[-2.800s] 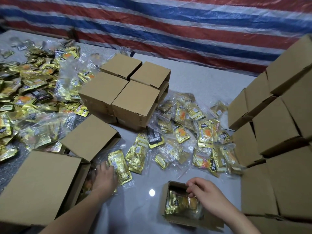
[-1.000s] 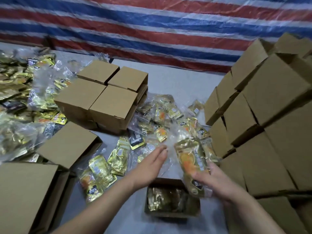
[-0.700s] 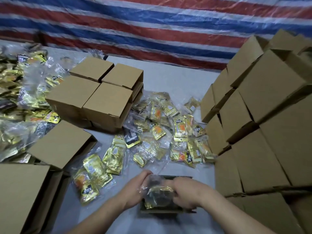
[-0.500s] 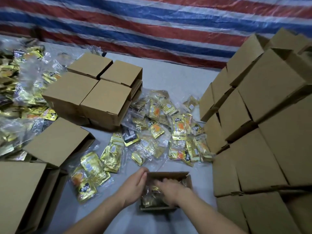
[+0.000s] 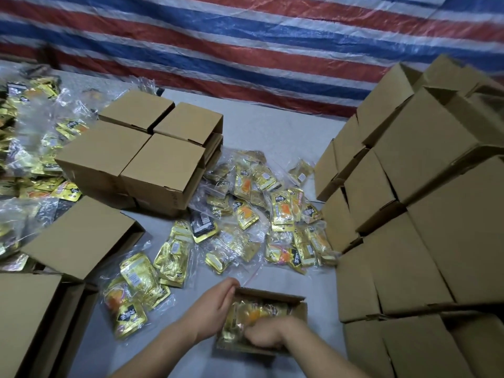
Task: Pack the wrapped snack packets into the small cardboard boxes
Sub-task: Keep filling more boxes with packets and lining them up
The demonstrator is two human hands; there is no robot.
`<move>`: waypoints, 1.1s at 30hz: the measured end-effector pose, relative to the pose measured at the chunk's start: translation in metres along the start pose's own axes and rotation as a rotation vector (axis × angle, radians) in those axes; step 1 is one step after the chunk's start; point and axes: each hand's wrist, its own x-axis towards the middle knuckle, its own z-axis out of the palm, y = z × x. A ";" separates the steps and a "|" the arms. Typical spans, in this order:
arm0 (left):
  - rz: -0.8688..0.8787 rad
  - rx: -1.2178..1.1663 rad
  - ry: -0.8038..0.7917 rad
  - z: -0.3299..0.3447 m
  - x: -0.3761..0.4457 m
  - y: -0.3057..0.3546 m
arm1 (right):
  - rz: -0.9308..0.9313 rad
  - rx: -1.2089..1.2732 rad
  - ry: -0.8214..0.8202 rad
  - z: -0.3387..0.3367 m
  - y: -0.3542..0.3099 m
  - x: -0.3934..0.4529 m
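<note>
Packets [image 5: 253,313] in open box [image 5: 298,309]; both hands [image 5: 215,309] inside.

A striped tarp [image 5: 245,42] hangs behind the grey table [image 5: 272,126].

Left hand [image 5: 215,309] flat and upright, right hand [image 5: 268,334] curled, knuckles up.

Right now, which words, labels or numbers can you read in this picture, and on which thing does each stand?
None can be read for certain.
Gold snack packets: large printed characters, too blurred to read.
Black packet: print too small.
White stickers on packets: illegible.
Cardboard boxes: no readable print.
</note>
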 end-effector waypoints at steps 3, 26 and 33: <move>0.003 0.003 -0.028 -0.002 0.004 0.000 | 0.002 -0.060 0.066 -0.002 0.005 -0.006; -0.056 0.049 -0.191 -0.004 0.043 0.033 | -0.118 0.128 0.612 -0.021 0.089 -0.054; -0.141 -0.110 -0.087 -0.002 0.050 0.046 | 0.002 0.237 0.756 -0.005 0.094 -0.039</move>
